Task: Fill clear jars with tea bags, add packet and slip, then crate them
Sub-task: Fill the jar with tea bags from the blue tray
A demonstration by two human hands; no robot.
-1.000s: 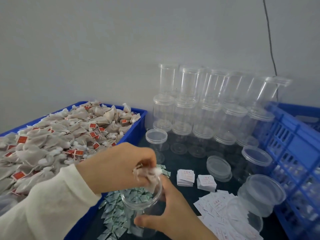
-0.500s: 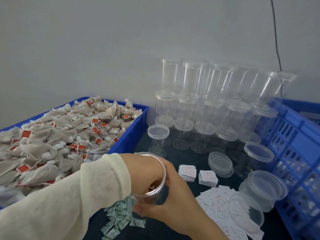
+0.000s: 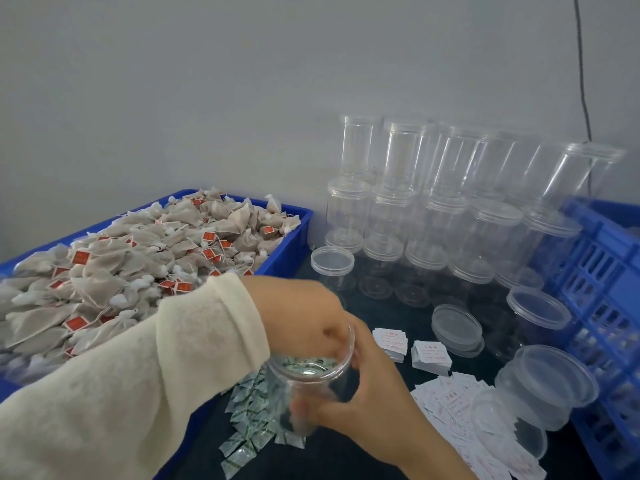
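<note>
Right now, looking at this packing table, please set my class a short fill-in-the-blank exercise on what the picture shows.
1. The right hand grips a clear ____ from the side.
2. The left hand reaches into the jar through its open ____.
3. The tea bags are heaped in a tray coloured ____.
4. The small green-and-white packets lie on the table just to the ____ of the tray.

Missing words: jar; top; blue; right

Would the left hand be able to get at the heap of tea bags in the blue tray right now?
Probably yes. The left hand is at the mouth of the clear plastic jar that the right hand grips, and the heap of tea bags in the blue tray lies uncovered right beside its sleeve; nothing stands between.
</note>
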